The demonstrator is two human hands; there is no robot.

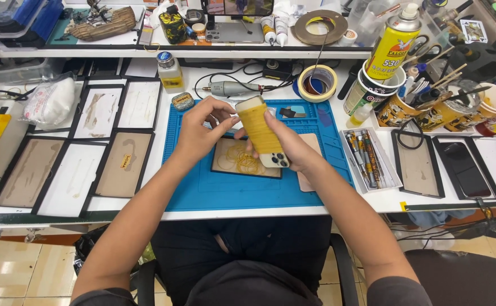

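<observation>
My right hand (293, 144) holds a smartphone (261, 131) over the blue work mat (202, 187); the phone's back is wrapped in yellow tape and its camera lenses point toward me. My left hand (198, 131) pinches the phone's far upper edge with thumb and fingers. Under the phone, on the mat, lies a dark-framed panel (231, 161) with loops of yellow tape on it.
Several framed phone panels (72, 175) lie left of the mat, more (457, 167) on the right. A tray of screwdrivers (367, 158), cups of tools (429, 107), a spray can (392, 45), tape rolls (317, 84), a rotary tool (231, 88) and a small bottle (169, 71) stand behind.
</observation>
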